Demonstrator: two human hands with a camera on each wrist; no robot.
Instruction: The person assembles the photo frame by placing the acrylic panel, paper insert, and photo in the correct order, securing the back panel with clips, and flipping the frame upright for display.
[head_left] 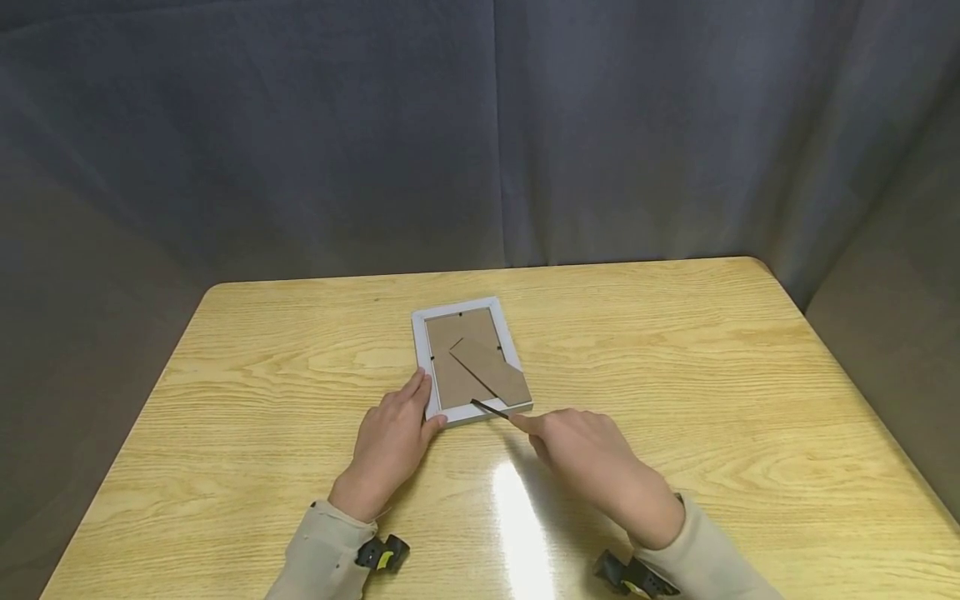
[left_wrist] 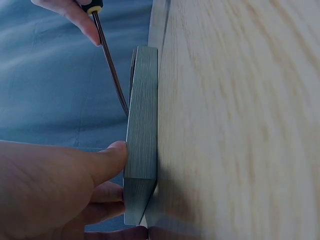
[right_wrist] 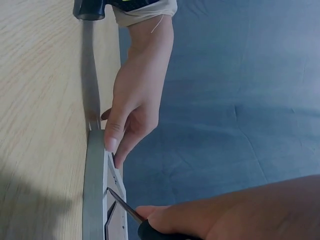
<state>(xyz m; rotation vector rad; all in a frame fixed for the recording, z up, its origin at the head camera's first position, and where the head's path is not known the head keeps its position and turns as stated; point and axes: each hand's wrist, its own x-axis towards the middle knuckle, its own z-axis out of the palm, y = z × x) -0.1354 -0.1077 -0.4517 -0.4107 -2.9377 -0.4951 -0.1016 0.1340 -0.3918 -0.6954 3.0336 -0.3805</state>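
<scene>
A white picture frame [head_left: 450, 310] lies face down, showing its brown backing board [head_left: 450, 387] and a slanted stand leg [head_left: 491, 367]. My left hand [head_left: 393, 433] grips its near left corner, thumb on the near edge and fingers along the left side. A thin screwdriver [head_left: 491, 409] is held in my right hand [head_left: 588, 454], index finger stretched along it. Its tip meets the inner near edge of the frame. Its dark handle [right_wrist: 155, 231] shows in the right wrist view, largely hidden by the hand. In the left wrist view the shaft [left_wrist: 108, 54] slopes down to the frame.
Small black tabs [head_left: 461, 314] sit along the frame's inner edges. Beneath is a wooden table [head_left: 675, 350] with a bright reflection near its front. Dark grey curtains [head_left: 300, 142] hang behind and at the sides. A black strap device [head_left: 382, 552] is on each wrist.
</scene>
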